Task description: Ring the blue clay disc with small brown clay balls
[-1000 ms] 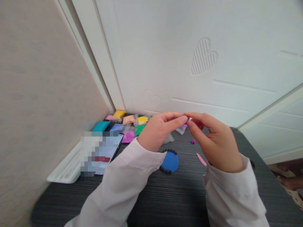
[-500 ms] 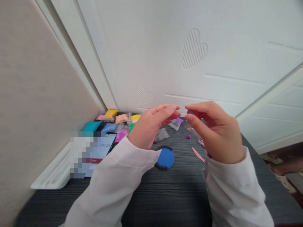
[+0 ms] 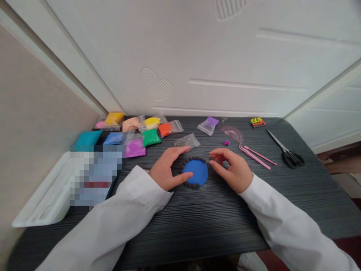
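Observation:
On the dark table lies a flat blue clay disc (image 3: 198,171), edged along its top, left and bottom with small dark clay balls (image 3: 193,185). My left hand (image 3: 171,168) is open around the disc's left side, its thumb over the blue surface and its fingers stretched beyond the upper rim. Just right of the disc, my right hand (image 3: 232,168) pinches another small dark clay ball (image 3: 211,159) between thumb and fingertips. The disc's right edge shows no balls. Behind it rests a clear bag of grey clay (image 3: 187,141).
Several bags of coloured clay, one green (image 3: 151,137), lie at the back left, near a phone (image 3: 97,177) and a white tray (image 3: 42,192). On the right are a purple clay bit (image 3: 226,143), pink tweezers (image 3: 255,157), scissors (image 3: 286,152) and a yellow-red piece (image 3: 257,122).
Both hands have come down from in front of the door to the disc. My left hand has spread around it; my right still pinches the dark ball. The view has tilted downward.

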Available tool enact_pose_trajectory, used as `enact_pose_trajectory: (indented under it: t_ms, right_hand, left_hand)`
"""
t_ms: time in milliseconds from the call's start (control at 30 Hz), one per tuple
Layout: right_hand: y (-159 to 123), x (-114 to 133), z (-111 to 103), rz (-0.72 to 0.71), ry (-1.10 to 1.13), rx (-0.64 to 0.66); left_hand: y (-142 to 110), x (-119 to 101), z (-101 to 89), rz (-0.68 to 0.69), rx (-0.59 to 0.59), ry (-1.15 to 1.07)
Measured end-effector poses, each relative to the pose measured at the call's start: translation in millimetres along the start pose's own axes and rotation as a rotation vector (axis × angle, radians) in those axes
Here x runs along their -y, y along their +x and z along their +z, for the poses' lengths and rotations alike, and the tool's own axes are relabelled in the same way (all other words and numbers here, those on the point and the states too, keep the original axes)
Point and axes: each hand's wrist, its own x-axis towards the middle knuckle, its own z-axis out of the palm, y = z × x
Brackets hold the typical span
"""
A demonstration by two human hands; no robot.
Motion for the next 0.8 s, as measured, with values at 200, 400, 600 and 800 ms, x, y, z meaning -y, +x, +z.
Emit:
enact_pose_trajectory:
  t_ms: [200,400,600,800]
  right_hand:
    - [-13.5,-0.4,2.8,0.064,0.012,0.105]
    - [-24.9,3.2,4.1,-0.057,0.021,0.21]
    - [-29.1,2.0,5.2,-0.158,0.017,0.26]
    - [-31.3,3.0,7.0,-0.154,-0.015,0.297]
  left_hand:
    - [-2.9,7.4,2.8,0.133,0.13,0.233]
    - [-11.4,0.0,8.3,0.18,0.144,0.297]
    - [-17.8,-7.9,16.4,0.204,0.139,0.303]
    - [-20.9,-10.6,22.2,0.176,0.11,0.305]
